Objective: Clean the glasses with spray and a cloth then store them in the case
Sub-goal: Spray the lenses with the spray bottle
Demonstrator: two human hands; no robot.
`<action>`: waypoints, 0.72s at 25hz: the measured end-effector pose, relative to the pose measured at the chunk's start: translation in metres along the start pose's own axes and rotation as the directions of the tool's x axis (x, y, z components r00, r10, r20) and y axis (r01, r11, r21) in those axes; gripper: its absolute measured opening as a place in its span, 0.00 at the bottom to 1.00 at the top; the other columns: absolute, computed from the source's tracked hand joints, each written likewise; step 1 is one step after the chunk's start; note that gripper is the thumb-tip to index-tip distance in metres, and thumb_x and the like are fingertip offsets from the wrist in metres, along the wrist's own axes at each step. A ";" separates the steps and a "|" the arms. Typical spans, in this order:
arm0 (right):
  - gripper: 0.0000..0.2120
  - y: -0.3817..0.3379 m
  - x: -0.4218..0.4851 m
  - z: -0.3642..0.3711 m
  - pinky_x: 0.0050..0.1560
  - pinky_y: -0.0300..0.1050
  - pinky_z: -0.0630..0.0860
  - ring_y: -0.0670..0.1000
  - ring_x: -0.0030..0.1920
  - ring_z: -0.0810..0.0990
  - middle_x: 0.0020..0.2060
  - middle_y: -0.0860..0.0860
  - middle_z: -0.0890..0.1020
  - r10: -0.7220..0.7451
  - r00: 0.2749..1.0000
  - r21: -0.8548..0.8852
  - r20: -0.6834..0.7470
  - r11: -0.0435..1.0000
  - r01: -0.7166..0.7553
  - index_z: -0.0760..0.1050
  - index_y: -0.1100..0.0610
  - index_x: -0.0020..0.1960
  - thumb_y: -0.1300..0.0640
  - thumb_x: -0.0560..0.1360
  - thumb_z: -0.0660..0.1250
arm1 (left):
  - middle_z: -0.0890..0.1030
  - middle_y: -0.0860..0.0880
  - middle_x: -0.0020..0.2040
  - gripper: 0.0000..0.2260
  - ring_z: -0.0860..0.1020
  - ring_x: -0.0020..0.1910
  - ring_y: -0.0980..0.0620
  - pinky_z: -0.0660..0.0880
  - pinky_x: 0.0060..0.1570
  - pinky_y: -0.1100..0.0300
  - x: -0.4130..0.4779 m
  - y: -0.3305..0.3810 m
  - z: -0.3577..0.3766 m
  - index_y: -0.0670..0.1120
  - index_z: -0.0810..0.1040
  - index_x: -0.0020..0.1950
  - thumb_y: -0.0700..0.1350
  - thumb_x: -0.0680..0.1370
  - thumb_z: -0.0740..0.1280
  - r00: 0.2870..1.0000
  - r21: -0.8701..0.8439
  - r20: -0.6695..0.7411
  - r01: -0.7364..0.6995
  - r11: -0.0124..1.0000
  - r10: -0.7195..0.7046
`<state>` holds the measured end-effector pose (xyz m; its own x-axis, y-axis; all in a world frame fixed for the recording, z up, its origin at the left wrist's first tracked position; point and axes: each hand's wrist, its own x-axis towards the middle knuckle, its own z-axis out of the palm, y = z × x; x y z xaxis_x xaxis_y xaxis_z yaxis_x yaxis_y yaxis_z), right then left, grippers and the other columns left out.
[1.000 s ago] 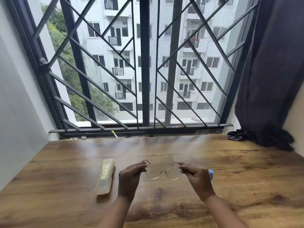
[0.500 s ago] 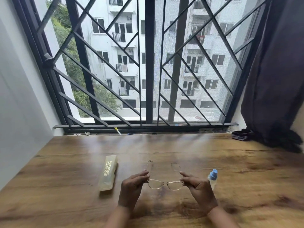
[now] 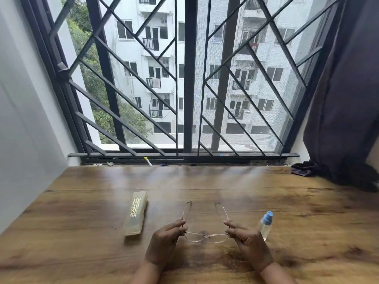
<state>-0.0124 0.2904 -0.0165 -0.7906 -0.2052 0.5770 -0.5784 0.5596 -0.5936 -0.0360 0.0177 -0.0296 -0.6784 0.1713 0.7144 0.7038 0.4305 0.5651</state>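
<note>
The left hand (image 3: 166, 238) and right hand (image 3: 248, 240) each pinch the glasses (image 3: 207, 236) at a hinge corner, with the temples open, low over the wooden table (image 3: 82, 201), perhaps touching it. It is better to hold only the frame, never the lenses; the right hand can let go for the spray bottle (image 3: 266, 225) just beside it.

Glasses (image 3: 206, 235) between both hands' grip

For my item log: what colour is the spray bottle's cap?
The cap is light blue, on a clear bottle; head view shows it best.
</note>
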 end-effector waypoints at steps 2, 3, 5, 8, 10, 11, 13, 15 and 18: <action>0.10 0.002 -0.002 0.001 0.54 0.30 0.74 0.38 0.54 0.79 0.56 0.26 0.74 -0.003 1.000 0.002 0.015 1.000 0.003 0.81 0.53 0.47 0.48 0.75 0.65 | 0.84 0.46 0.47 0.06 0.80 0.49 0.60 0.74 0.51 0.71 -0.002 0.000 0.000 0.49 0.78 0.49 0.46 0.75 0.64 1.000 -0.010 -0.006 -0.004 1.000 0.004; 0.06 0.004 -0.004 0.001 0.55 0.30 0.73 0.38 0.55 0.78 0.57 0.26 0.74 -0.005 1.000 -0.010 0.022 1.000 0.005 0.81 0.53 0.47 0.52 0.73 0.68 | 0.84 0.46 0.47 0.07 0.79 0.49 0.60 0.75 0.51 0.70 -0.002 0.001 0.000 0.49 0.78 0.49 0.49 0.77 0.63 1.000 -0.012 -0.016 -0.006 1.000 0.006; 0.10 0.007 -0.006 0.001 0.56 0.30 0.73 0.38 0.56 0.78 0.57 0.27 0.73 0.004 1.000 -0.020 0.018 1.000 -0.003 0.81 0.53 0.48 0.62 0.68 0.71 | 0.84 0.47 0.48 0.11 0.79 0.50 0.61 0.75 0.51 0.69 -0.002 0.001 0.000 0.49 0.78 0.50 0.53 0.79 0.59 1.000 -0.013 -0.026 -0.013 1.000 0.013; 0.07 0.010 -0.009 0.001 0.57 0.31 0.72 0.39 0.57 0.77 0.59 0.29 0.74 -0.014 0.999 -0.033 0.031 0.999 0.015 0.80 0.51 0.49 0.54 0.73 0.66 | 0.84 0.46 0.48 0.09 0.79 0.51 0.60 0.75 0.52 0.68 -0.004 -0.004 0.002 0.49 0.79 0.49 0.51 0.78 0.61 1.000 -0.006 -0.019 -0.025 1.000 0.025; 0.11 0.011 -0.008 0.001 0.56 0.35 0.75 0.41 0.57 0.78 0.57 0.35 0.78 -0.055 0.998 -0.033 0.002 0.998 0.055 0.80 0.52 0.49 0.49 0.77 0.62 | 0.84 0.45 0.47 0.05 0.81 0.50 0.57 0.77 0.50 0.64 -0.006 -0.007 0.004 0.49 0.79 0.49 0.45 0.75 0.65 1.000 0.008 0.001 -0.028 1.000 0.028; 0.12 0.012 -0.008 0.002 0.55 0.38 0.76 0.42 0.57 0.79 0.55 0.40 0.80 -0.061 0.998 -0.034 -0.009 0.998 0.061 0.80 0.53 0.49 0.48 0.77 0.61 | 0.84 0.44 0.47 0.06 0.81 0.49 0.55 0.78 0.50 0.63 -0.005 -0.007 0.004 0.49 0.78 0.49 0.43 0.73 0.66 1.000 0.013 0.006 -0.027 1.000 0.027; 0.13 0.013 -0.008 0.004 0.55 0.41 0.77 0.43 0.57 0.79 0.52 0.48 0.82 -0.068 0.997 -0.051 -0.029 0.997 0.066 0.80 0.53 0.50 0.48 0.77 0.60 | 0.84 0.44 0.47 0.08 0.82 0.48 0.53 0.78 0.49 0.62 -0.005 -0.009 0.005 0.48 0.78 0.49 0.41 0.71 0.66 1.000 0.024 0.009 -0.025 0.999 0.024; 0.14 0.015 -0.008 0.005 0.56 0.38 0.75 0.43 0.58 0.78 0.51 0.51 0.83 -0.066 0.997 -0.069 -0.037 0.996 0.063 0.80 0.55 0.49 0.48 0.78 0.59 | 0.84 0.44 0.47 0.08 0.82 0.49 0.53 0.78 0.49 0.62 -0.005 -0.009 0.005 0.48 0.79 0.49 0.41 0.71 0.66 1.000 0.034 0.006 -0.025 0.999 0.025; 0.18 0.018 -0.007 0.007 0.59 0.35 0.73 0.43 0.58 0.78 0.51 0.52 0.83 -0.073 0.997 -0.106 -0.027 0.992 0.069 0.82 0.59 0.48 0.49 0.78 0.58 | 0.84 0.43 0.47 0.07 0.82 0.49 0.54 0.78 0.49 0.63 -0.007 -0.011 0.005 0.47 0.79 0.47 0.40 0.71 0.66 0.999 0.040 -0.002 -0.046 0.998 0.046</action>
<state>-0.0181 0.2963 -0.0348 -0.7408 -0.2239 0.6333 -0.6072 0.6262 -0.4890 -0.0401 0.0160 -0.0424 -0.6447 0.1894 0.7406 0.7254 0.4571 0.5145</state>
